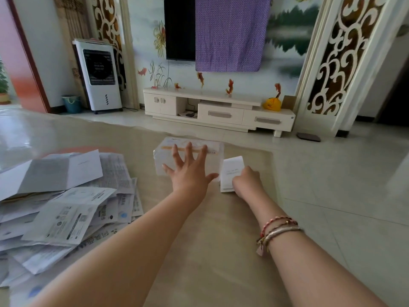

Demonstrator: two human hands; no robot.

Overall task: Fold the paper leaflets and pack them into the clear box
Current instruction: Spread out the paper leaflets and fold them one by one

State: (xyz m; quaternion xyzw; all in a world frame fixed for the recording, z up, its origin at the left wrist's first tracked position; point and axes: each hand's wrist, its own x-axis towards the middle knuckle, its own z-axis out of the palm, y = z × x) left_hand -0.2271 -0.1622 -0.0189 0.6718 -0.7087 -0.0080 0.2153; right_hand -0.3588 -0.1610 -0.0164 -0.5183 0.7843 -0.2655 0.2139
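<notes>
At nine o'clock a loose pile of unfolded leaflets (66,202) lies on the table (199,251); the left hand (188,171), fingers spread wide and holding nothing, reaches over the clear box (190,151) at twelve. The right hand (247,180) pinches a folded leaflet (231,171) just beside the box's right end. Its long axis runs toward twelve, so the box lies at nine o'clock of those fingers, nearer the left hand.

Clear box (188,159), orange stripe; white leaflets (66,207), grey print; purple dotted cloth (230,34); beige table (210,251).
</notes>
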